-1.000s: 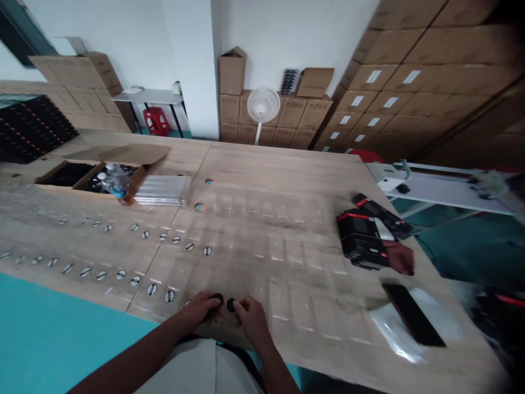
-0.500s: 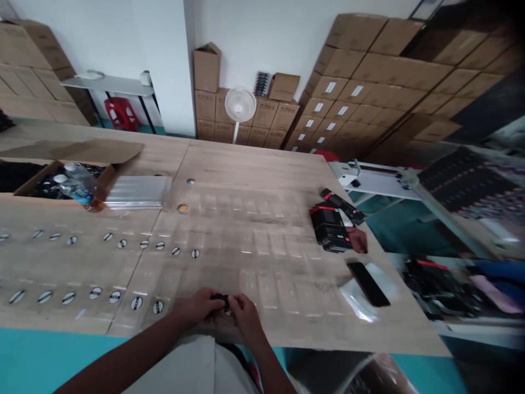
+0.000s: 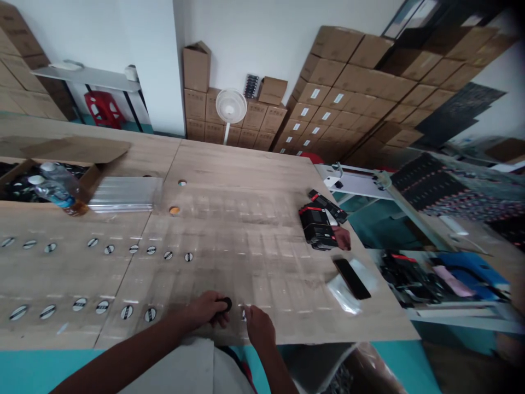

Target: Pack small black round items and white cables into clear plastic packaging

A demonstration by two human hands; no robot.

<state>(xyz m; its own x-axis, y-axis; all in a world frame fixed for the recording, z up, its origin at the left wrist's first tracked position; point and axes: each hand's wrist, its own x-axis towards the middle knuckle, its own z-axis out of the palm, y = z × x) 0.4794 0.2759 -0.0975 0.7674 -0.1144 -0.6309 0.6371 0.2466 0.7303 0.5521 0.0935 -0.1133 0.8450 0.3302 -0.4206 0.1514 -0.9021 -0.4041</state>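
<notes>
My left hand [image 3: 205, 309] grips a black round disc [image 3: 225, 304] by its edge, low over the wooden table [image 3: 229, 175]. My right hand [image 3: 260, 328] rests just to its right, with nothing visible in its fingers. A small white-and-black striped disc [image 3: 244, 314] lies at its fingertips. Two rows of similar discs [image 3: 127, 312] run across the tabletop to the left of my hands. A further row [image 3: 151, 250] lies farther off. Two small round pieces, one orange [image 3: 174, 210], sit beyond them.
At the far left stand an open cardboard box [image 3: 86, 180], a plastic bottle [image 3: 57, 194] and a stack of clear plastic sheets [image 3: 125, 194]. Black cases with red trim [image 3: 316, 227] and a phone [image 3: 351, 279] on a clear bag [image 3: 342, 293] lie at the right.
My hands, together at the black disc half a second ago, have parted, and my right hand has moved right. A striped disc now shows by its fingers. The view has turned left.
</notes>
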